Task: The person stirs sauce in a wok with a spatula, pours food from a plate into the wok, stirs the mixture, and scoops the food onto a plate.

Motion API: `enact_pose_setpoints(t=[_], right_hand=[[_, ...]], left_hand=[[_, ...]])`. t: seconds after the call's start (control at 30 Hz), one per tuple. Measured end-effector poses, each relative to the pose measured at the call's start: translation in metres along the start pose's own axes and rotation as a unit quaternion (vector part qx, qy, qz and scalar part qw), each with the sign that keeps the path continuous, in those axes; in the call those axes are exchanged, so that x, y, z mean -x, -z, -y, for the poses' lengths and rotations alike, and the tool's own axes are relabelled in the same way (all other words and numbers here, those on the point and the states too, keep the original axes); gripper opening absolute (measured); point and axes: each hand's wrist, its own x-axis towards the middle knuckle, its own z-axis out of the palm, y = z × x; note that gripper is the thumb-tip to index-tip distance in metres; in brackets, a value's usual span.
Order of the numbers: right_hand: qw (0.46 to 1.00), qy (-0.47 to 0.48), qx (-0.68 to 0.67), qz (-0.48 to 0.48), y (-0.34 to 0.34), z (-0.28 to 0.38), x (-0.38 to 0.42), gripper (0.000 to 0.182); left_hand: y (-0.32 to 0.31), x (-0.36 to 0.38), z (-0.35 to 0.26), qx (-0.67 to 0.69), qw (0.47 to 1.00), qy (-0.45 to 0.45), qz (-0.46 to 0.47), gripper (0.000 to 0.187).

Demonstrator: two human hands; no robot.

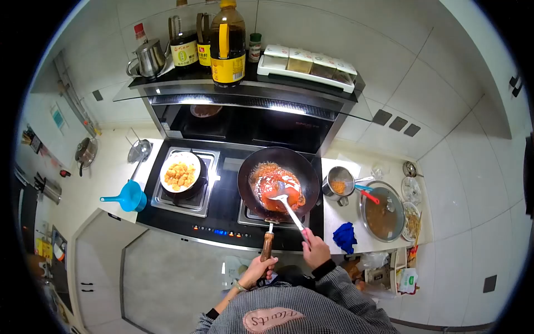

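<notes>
A dark wok (pixel 248 196) sits on the right burner, with glossy red sauce (pixel 268 179) spread over its bottom. My left hand (pixel 257 272) is wrapped round the wok's wooden handle (pixel 267 245). In my right hand (pixel 316 250) is a spatula (pixel 293 214) with a white and pink handle; its head rests in the sauce, partly covered by it. On the left burner stands a white bowl (pixel 164 181) of yellow-orange chunks (pixel 179 175), which look like cooked egg.
Right of the stove are a metal strainer cup (pixel 339 192), a blue cloth (pixel 345 237) and a lidded glass-topped pan (pixel 384 211). A blue ladle-like scoop (pixel 131 196) lies left. Bottles (pixel 228 44) and a seasoning box (pixel 307 65) line the shelf above.
</notes>
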Motion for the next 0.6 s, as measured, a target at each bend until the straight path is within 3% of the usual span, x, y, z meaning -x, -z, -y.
enact_pose_setpoints(t=[0.1, 0.2, 0.33, 0.43, 0.6], right_hand=[[0.998, 0.05, -0.019, -0.029, -0.019, 0.01, -0.028, 0.046], [0.999, -0.005, 0.025, -0.035, -0.029, 0.006, -0.051, 0.044], [0.998, -0.035, 0.04, -0.019, -0.004, 0.0, -0.01, 0.049], [1.0, 0.016, 0.012, -0.018, -0.007, 0.011, 0.004, 0.049], [0.998, 0.016, -0.028, -0.062, -0.019, 0.024, -0.049, 0.04]], left_hand=[[0.0, -0.002, 0.001, -0.001, 1.0, -0.005, 0.002, 0.022], [-0.002, 0.006, -0.003, -0.009, 1.0, -0.012, -0.014, 0.021], [0.006, -0.001, -0.002, 0.009, 1.0, -0.001, 0.019, 0.019], [0.015, -0.003, -0.002, 0.018, 0.999, 0.017, 0.029, 0.019], [0.019, -0.001, -0.006, 0.007, 0.999, 0.034, 0.018, 0.016]])
